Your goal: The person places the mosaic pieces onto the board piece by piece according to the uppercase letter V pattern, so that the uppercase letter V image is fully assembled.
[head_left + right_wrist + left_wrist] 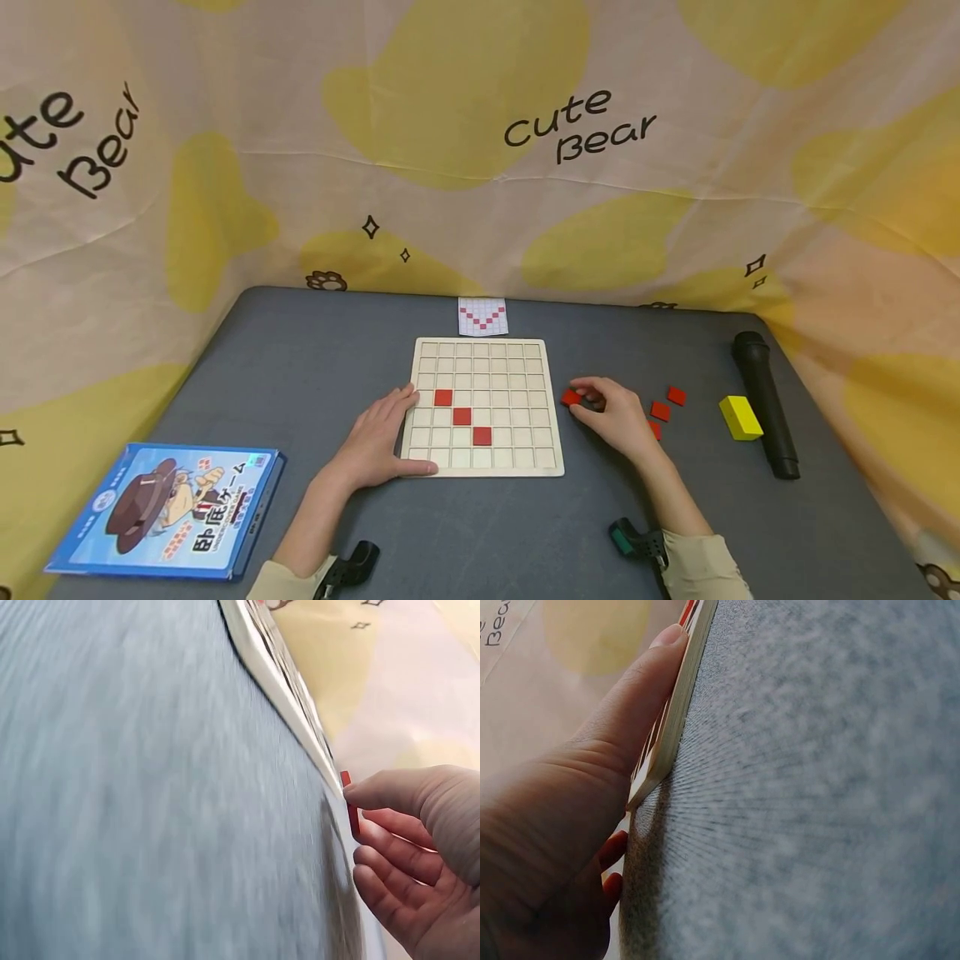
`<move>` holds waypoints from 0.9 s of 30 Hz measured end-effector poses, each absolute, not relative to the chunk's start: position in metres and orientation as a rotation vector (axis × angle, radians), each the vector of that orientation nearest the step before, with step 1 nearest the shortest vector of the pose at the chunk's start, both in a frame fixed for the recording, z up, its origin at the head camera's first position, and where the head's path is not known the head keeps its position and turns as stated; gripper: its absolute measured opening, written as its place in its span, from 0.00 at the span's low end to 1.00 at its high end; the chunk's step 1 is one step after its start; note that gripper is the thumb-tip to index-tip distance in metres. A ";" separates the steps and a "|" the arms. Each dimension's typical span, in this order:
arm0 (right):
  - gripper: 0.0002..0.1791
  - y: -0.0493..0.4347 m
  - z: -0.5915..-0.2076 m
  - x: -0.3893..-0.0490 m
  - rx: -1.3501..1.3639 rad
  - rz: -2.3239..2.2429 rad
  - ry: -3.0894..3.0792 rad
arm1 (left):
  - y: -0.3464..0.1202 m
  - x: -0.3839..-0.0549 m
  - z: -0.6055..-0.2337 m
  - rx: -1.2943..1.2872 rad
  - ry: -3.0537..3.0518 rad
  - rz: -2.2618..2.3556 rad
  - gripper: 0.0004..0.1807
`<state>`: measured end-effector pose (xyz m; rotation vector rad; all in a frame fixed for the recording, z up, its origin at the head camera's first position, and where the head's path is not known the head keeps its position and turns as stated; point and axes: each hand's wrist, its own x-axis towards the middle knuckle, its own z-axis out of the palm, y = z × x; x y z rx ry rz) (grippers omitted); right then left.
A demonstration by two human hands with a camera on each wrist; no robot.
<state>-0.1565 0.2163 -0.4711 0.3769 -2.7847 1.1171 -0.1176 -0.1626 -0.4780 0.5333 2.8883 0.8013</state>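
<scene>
A pale wooden grid board (555, 450) lies on the table. Three red square tiles sit in its cells on a descending diagonal: an upper tile (443, 397), a middle one (462, 416) and a lower one (482, 436). My left hand (375, 442) rests at the board's left edge, fingers extended along the side; its thumb (641, 682) lies on the front corner area. Just off the board's right edge, my right hand (617, 419) pinches another red tile (352, 814) between thumb and fingers.
Loose red tiles (660, 411) lie right of my right hand. Beyond them are a yellow block (741, 418) and a black microphone (767, 404). A small pattern card (483, 318) is behind the board. A blue game box (168, 508) occupies the left front.
</scene>
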 end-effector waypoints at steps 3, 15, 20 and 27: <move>0.18 0.206 -0.471 -0.159 0.393 1.146 -2.774 | -0.163 -0.117 -0.479 0.536 2.887 0.810 0.59; 0.18 0.162 -0.470 -0.166 0.518 1.280 -2.755 | -0.164 -0.118 -0.479 0.539 2.881 0.809 0.59; 0.18 0.144 -0.471 -0.167 0.548 1.314 -2.751 | -0.163 -0.117 -0.479 0.534 2.881 0.819 0.60; 0.17 0.121 -0.473 -0.173 0.585 1.332 -2.745 | -0.164 -0.117 -0.479 0.519 2.873 0.818 0.61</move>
